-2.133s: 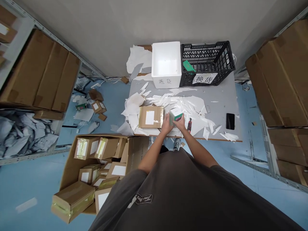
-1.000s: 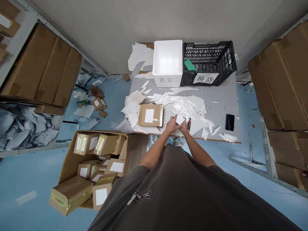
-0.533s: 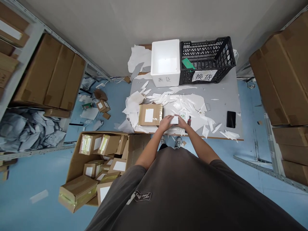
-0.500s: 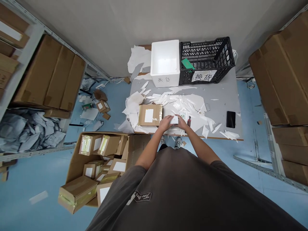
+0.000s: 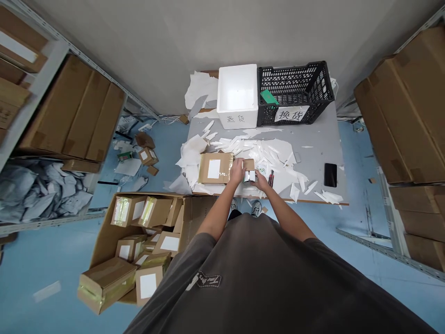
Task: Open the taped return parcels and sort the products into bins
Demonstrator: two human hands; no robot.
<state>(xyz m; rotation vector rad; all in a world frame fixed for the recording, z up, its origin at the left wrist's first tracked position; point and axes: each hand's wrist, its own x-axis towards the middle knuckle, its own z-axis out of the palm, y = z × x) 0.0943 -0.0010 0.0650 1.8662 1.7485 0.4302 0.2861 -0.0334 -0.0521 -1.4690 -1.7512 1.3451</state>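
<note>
A small box (image 5: 249,176) sits between my hands near the table's front edge, its brown cardboard flap (image 5: 249,164) raised at the back and something grey and white showing inside. My left hand (image 5: 237,171) is closed at the box's left side, with fingers on the flap. Gripping the right side of the box is my right hand (image 5: 260,180), fingers bent around it. Just left of my left hand lies a taped brown carton (image 5: 215,169) with a white label. A red and black tool (image 5: 270,178) rests right of my right hand.
White paper scraps (image 5: 278,153) cover the table (image 5: 318,153). A white foam box (image 5: 237,93) and a black crate (image 5: 295,99) stand at the back. A phone (image 5: 330,175) lies at the right. A large carton (image 5: 199,213) of parcels is at lower left, and shelves flank both sides.
The small box now shows a raised brown flap and its inside, where a white top showed before. My left hand has moved up to the flap. The view has shifted slightly.
</note>
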